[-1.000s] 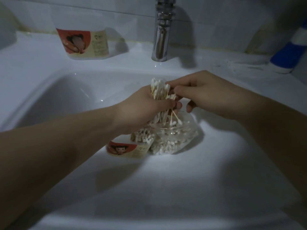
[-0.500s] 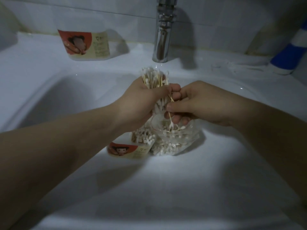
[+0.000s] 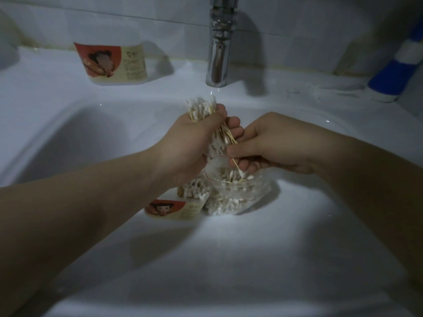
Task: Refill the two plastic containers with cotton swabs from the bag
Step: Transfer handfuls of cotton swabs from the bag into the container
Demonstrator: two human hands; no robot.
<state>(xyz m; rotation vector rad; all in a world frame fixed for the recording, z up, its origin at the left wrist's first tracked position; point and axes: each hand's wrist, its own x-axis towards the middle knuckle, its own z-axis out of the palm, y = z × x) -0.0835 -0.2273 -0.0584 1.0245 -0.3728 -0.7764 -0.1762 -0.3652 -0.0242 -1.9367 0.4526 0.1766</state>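
My left hand grips a thick bundle of cotton swabs, white tips sticking out above and below the fist. My right hand pinches a few swabs at the bundle's lower end, right over a clear round plastic container with some swabs in it. That container sits on a clear bag of swabs lying in the sink. A labelled container with swabs lies beside it, partly hidden under my left wrist. Another item with the same red label stands on the back ledge.
The white sink fills most of the view, dimly lit. A chrome tap rises just behind my hands. A blue and white object leans at the right back corner. Tiled wall behind.
My left hand tilted the bundle further left. My right hand dropped from the bundle's top to its lower end, down over the clear container, pulling swabs with it.
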